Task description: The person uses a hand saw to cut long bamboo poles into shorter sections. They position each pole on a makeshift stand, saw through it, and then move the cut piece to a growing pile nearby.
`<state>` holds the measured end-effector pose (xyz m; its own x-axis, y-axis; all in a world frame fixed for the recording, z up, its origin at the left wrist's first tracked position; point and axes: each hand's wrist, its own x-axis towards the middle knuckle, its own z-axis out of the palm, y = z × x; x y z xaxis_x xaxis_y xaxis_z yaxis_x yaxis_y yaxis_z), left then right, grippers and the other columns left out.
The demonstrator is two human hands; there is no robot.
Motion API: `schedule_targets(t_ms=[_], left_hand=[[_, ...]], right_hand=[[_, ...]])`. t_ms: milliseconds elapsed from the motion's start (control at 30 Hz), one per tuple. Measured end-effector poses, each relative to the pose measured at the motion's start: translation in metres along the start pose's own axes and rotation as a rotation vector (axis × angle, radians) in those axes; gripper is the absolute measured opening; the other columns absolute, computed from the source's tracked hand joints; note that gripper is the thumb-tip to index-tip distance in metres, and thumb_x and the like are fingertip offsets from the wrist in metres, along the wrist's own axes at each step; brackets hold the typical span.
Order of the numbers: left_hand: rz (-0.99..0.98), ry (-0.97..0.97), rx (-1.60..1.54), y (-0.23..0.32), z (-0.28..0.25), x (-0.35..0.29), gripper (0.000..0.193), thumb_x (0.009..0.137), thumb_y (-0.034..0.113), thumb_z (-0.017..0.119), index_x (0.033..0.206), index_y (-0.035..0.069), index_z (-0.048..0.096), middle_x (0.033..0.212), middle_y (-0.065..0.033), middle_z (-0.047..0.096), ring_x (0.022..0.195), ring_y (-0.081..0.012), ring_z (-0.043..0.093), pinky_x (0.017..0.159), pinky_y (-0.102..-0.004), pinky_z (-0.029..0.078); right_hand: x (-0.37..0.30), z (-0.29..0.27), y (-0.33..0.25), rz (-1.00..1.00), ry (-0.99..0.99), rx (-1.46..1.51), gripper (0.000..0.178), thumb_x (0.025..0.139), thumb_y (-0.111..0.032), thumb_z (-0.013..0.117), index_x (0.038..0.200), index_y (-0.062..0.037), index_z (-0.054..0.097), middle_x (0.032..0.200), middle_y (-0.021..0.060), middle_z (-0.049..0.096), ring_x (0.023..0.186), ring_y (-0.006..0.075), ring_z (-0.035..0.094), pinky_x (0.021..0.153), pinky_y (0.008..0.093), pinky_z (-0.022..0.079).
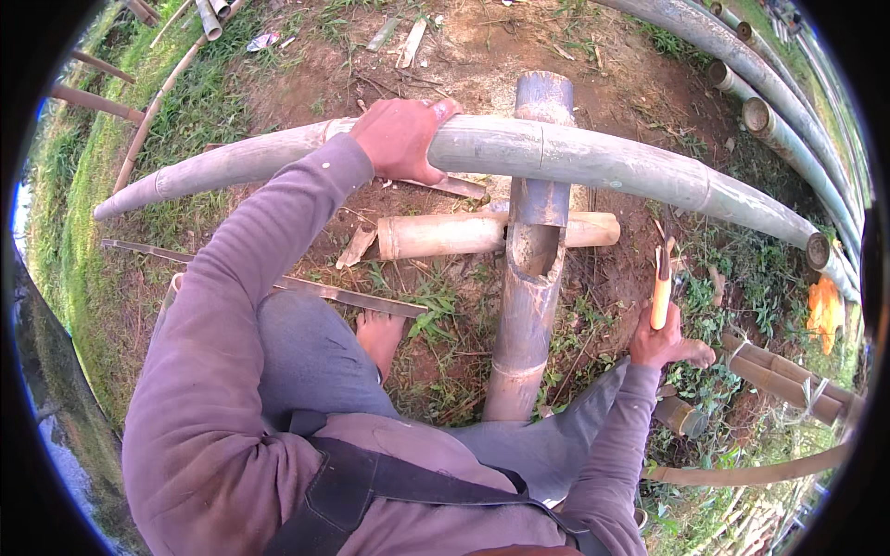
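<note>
A long pale bamboo pole (612, 159) runs across in front of me from left to right. My left hand (400, 139) is wrapped over it, left of the middle. Beneath the pole lies a thicker bamboo piece (521, 320), pointing away from me, with a notch cut into its top side. A short bamboo length (440, 235) crosses under that piece. Low on the right, my right hand (656, 341) is closed round the orange handle of a tool (662, 287). Its thin dark end points away from me; the exact kind is unclear.
Several bamboo poles (783, 139) lie at the far right. A flat bamboo strip (343, 295) lies near my bare foot (380, 341). Tied bamboo pieces (779, 371) and an orange plastic scrap (823, 310) are at right. Bamboo rails (153, 120) stand at left.
</note>
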<state>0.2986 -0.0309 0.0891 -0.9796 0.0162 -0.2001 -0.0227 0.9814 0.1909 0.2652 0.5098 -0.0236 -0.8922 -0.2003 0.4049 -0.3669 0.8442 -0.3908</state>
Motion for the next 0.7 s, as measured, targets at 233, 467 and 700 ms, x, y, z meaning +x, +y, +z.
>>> schedule_targets(t_ms=[233, 467, 700], left_hand=[[0.138, -0.029, -0.053, -0.023, 0.0, 0.016, 0.092, 0.067, 0.039, 0.089, 0.145, 0.005, 0.055, 0.112, -0.0252, 0.074, 0.11, -0.0396, 0.073, 0.097, -0.0493, 0.057], [0.079, 0.065, 0.125, 0.019, 0.005, -0.006, 0.092, 0.066, 0.029, 0.09, 0.144, -0.002, 0.051, 0.138, -0.0241, 0.063, 0.126, -0.0425, 0.065, 0.107, -0.0494, 0.055], [0.039, 0.034, 0.113, 0.028, 0.0, -0.011, 0.091, 0.075, 0.032, 0.089, 0.149, 0.0, 0.047, 0.136, -0.0238, 0.064, 0.125, -0.041, 0.066, 0.106, -0.0496, 0.056]], right_hand=[[-0.175, -0.148, -0.087, 0.321, 0.092, 0.475, 0.02, 0.1, -0.015, 0.075, 0.107, 0.0024, 0.067, 0.082, 0.0062, 0.068, 0.065, 0.0114, 0.059, 0.063, 0.0284, 0.051], [-0.224, -0.132, -0.199, 0.296, 0.321, 0.76, 0.055, 0.102, -0.048, 0.073, 0.115, 0.0046, 0.061, 0.078, 0.0087, 0.067, 0.064, 0.0128, 0.059, 0.057, 0.025, 0.046], [-0.155, -0.039, -0.237, 0.246, 0.219, 0.942, 0.034, 0.105, -0.022, 0.072, 0.122, 0.0054, 0.062, 0.087, 0.0053, 0.067, 0.069, 0.0094, 0.063, 0.063, 0.0246, 0.052]])
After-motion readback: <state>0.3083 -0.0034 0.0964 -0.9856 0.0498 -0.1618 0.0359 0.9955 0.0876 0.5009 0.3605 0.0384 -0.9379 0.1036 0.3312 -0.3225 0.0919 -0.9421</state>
